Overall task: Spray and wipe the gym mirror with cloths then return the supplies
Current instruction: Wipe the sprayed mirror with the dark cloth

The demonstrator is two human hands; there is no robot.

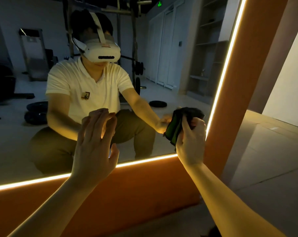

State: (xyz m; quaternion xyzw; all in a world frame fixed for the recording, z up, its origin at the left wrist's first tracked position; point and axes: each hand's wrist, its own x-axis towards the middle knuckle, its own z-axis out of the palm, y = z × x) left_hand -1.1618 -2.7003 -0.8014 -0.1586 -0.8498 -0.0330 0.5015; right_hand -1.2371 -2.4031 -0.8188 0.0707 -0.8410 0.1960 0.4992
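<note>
A large gym mirror (162, 69) with a glowing light strip along its bottom and right edges fills the view. My left hand (95, 144) lies flat with spread fingers against the lower glass. My right hand (191, 141) grips a bunched dark cloth with a green side (177, 124) and holds it against the glass near the mirror's lower right corner. No spray bottle is in sight.
An orange wall panel (136, 194) frames the mirror below and to the right. A grey tiled floor (268, 168) lies at right. The glass reflects a crouching person, weight plates, a rack and shelving.
</note>
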